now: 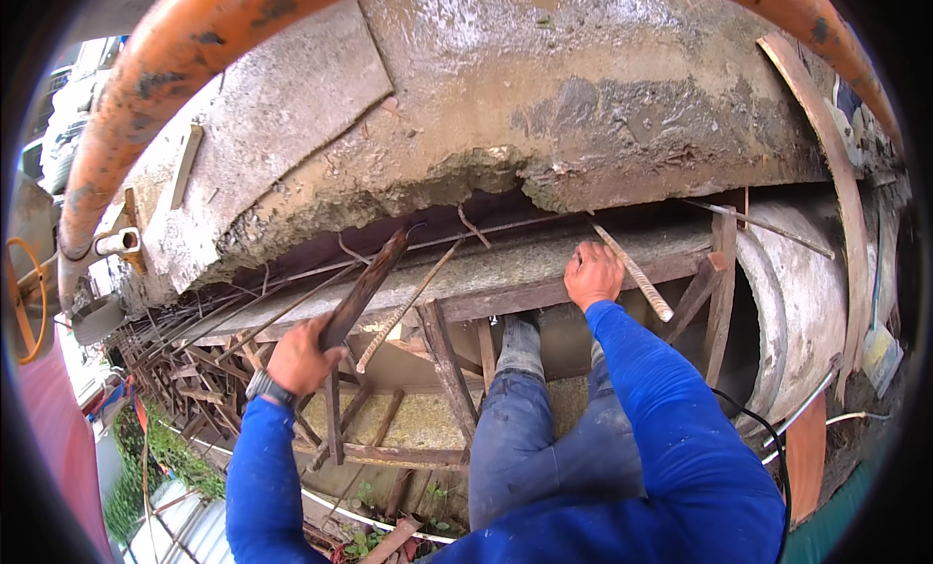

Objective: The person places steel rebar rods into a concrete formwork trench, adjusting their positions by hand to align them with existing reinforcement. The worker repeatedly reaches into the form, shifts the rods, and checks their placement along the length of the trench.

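My left hand point(303, 355), with a watch at the wrist, is wrapped round a dark wooden stick point(364, 284). The stick slants up to the right, and its far end reaches the gap under the broken concrete edge point(379, 197). My right hand point(594, 274) is closed, its fingers curled down on the long formwork plank point(525, 294); what lies under them is hidden. Just right of it a ribbed steel bar point(632, 270) sticks out toward me. Another such bar point(408, 307) juts out right of my left hand.
Wooden props point(447, 370) brace the plank from below, around my legs point(544, 438). An orange pipe rail point(146, 107) arches across the top. More thin bars point(224, 311) crowd the left. At right stand a round concrete pipe point(802, 292) and a curved board point(831, 166); a black cable point(773, 430) hangs nearby.
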The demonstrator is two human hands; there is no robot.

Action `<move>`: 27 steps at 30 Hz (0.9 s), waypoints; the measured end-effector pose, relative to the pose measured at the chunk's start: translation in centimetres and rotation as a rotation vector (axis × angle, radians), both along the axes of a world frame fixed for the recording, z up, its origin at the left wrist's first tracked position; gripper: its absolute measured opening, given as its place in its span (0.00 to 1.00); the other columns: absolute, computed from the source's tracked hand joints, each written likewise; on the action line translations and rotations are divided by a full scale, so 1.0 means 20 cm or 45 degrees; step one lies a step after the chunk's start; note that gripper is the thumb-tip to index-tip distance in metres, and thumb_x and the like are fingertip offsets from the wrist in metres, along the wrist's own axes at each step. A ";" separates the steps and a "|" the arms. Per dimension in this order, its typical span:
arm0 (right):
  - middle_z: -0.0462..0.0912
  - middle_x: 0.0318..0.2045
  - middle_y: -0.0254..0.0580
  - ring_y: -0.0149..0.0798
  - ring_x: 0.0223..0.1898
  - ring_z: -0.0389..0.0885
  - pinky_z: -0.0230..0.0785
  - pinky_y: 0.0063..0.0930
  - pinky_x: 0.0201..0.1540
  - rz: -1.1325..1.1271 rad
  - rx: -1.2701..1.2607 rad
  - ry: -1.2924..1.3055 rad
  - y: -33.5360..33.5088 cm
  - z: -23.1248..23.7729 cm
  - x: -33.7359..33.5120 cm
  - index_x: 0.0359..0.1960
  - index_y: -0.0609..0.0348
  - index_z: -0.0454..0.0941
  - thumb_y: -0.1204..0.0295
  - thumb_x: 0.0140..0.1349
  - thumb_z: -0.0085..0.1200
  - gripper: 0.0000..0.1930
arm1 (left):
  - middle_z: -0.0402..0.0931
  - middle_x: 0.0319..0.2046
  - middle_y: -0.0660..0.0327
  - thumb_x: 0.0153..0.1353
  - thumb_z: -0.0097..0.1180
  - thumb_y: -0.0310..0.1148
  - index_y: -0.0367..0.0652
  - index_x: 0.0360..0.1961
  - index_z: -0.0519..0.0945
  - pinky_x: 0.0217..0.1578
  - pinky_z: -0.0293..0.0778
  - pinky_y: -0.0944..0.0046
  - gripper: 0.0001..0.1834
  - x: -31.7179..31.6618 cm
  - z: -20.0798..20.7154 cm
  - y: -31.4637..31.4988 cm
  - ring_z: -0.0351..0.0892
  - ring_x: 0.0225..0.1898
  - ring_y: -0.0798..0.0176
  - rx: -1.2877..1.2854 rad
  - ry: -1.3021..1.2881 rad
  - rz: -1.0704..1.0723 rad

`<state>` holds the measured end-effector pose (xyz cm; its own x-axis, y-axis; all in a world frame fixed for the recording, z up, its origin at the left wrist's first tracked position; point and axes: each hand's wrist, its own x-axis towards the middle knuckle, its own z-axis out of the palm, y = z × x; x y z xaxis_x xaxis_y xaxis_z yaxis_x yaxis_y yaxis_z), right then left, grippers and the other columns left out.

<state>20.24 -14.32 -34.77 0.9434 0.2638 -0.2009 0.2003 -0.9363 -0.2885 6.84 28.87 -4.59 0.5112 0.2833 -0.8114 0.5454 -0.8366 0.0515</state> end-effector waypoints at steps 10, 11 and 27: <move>0.87 0.47 0.44 0.57 0.48 0.86 0.74 0.60 0.56 -0.014 0.004 -0.018 0.02 -0.02 -0.02 0.46 0.49 0.82 0.62 0.66 0.56 0.11 | 0.79 0.62 0.44 0.60 0.65 0.32 0.41 0.73 0.73 0.60 0.81 0.46 0.38 0.34 -0.97 0.04 0.83 0.59 0.38 -0.096 -0.098 -0.471; 0.87 0.47 0.44 0.57 0.48 0.86 0.74 0.60 0.56 -0.007 0.013 -0.057 0.02 -0.02 -0.03 0.46 0.49 0.82 0.62 0.65 0.56 0.11 | 0.78 0.62 0.45 0.59 0.64 0.31 0.41 0.74 0.73 0.60 0.81 0.46 0.38 0.38 -1.05 0.03 0.83 0.60 0.38 -0.111 -0.107 -0.506; 0.88 0.43 0.41 0.55 0.49 0.84 0.74 0.53 0.53 0.019 -0.033 -0.105 0.03 0.01 0.00 0.41 0.52 0.84 0.62 0.61 0.60 0.11 | 0.76 0.70 0.51 0.68 0.65 0.33 0.53 0.77 0.70 0.65 0.79 0.48 0.37 0.49 -1.63 -0.08 0.81 0.65 0.42 -0.277 -0.191 -0.694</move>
